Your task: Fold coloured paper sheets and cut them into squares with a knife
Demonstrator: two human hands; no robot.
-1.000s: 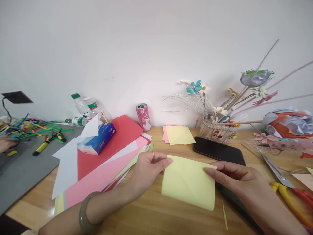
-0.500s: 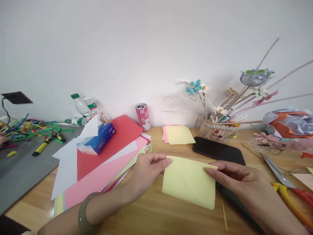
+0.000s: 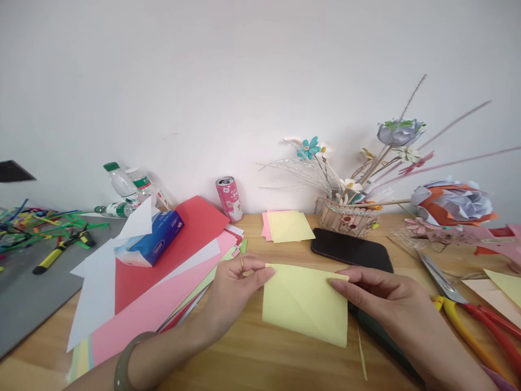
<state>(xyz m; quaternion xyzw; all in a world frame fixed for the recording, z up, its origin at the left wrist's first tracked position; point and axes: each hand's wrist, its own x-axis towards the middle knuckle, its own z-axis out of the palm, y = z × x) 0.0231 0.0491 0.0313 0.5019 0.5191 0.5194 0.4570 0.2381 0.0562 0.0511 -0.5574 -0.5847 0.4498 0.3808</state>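
Beyond the pinched yellow sheet (image 3: 305, 307), a basket (image 3: 334, 218) holds flowers (image 3: 350, 185).

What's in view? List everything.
Square paper sheet: one, yellow, centre
Paper stack: one, yellow and pink, behind
Loose paper sheets: several, multicoloured, left
Tissue pack: one, blue, left
Metal can: one, pink, back
Plastic bottles: several, clear, back left
Pliers: one, yellow and black, left
Mat: one, grey, left
Thin strips: many, multicoloured, left
Rectangular phone: one, black, right
Flat object: one, dark, right
Scissors: one, red and yellow, right
Wooden basket: one, brown, right
Craft flowers: several, multicoloured, right
Wooden table: one, brown, beneath
Left hand, right hand: one each, holding sheet
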